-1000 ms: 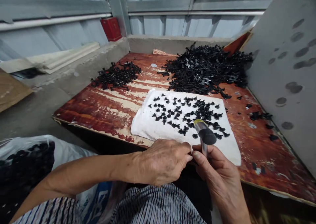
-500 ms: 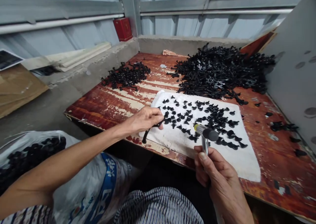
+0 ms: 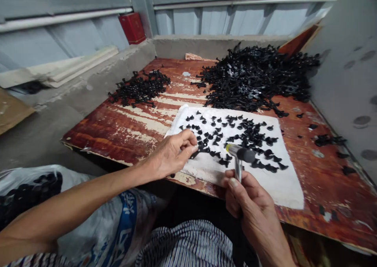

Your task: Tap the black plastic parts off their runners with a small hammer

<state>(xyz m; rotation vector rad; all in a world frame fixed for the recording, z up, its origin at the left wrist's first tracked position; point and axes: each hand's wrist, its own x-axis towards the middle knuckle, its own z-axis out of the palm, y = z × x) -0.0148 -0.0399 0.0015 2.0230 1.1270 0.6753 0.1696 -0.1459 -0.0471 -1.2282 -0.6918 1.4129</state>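
Observation:
My left hand [image 3: 173, 153] is closed, thumb and fingers pinching a slim black part [image 3: 193, 155] over the near left of a white cloth [image 3: 282, 188]. The palm hides most of that part. In my right hand [image 3: 253, 204] is a small mallet [image 3: 246, 154], gripped by its metal handle with the head up. One face of the head is black, the other yellow. Many small black knob-shaped pieces [image 3: 256, 135] are scattered across the cloth beyond both hands.
On the worn red tabletop [image 3: 97, 119] lie a large heap of black parts [image 3: 244, 78] at the back right and a smaller pile [image 3: 141, 86] at the left. A grey panel [image 3: 344, 74] borders the right side. A white sack [image 3: 97, 220] stands below the front edge.
My left hand has turned and moved slightly down, and the black part's long end that hung below it is now mostly hidden. The mallet stays in my right hand. The view has shifted slightly.

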